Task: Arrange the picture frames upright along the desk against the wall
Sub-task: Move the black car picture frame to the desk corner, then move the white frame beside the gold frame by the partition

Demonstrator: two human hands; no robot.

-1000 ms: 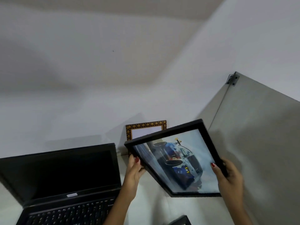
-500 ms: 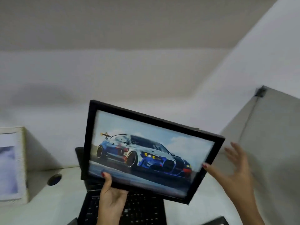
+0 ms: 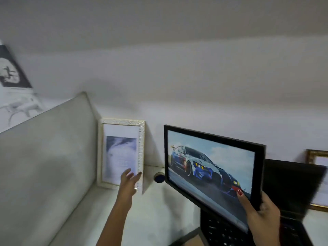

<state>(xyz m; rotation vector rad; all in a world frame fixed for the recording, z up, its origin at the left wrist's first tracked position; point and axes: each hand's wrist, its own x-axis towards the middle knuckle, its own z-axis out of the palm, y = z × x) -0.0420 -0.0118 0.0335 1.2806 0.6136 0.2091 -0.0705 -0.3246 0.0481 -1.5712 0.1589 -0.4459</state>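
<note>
A black frame with a racing-car picture (image 3: 211,166) is held in the air over the laptop, tilted, by my right hand (image 3: 260,213), which grips its lower right corner. My left hand (image 3: 129,181) is open with fingers spread, just in front of the lower right part of a white frame (image 3: 122,151). That white frame stands upright on the desk (image 3: 152,210) against the wall, beside the grey partition. A gold frame (image 3: 317,157) leans on the wall at the far right, partly hidden behind the laptop lid.
An open black laptop (image 3: 291,189) sits on the desk under the car frame. A grey partition panel (image 3: 44,166) borders the desk on the left. A round cable hole (image 3: 159,177) lies near the wall between the white frame and the car frame.
The view has swung left. The car frame passed from my left hand to my right hand, and my left hand has reached out to the white frame.
</note>
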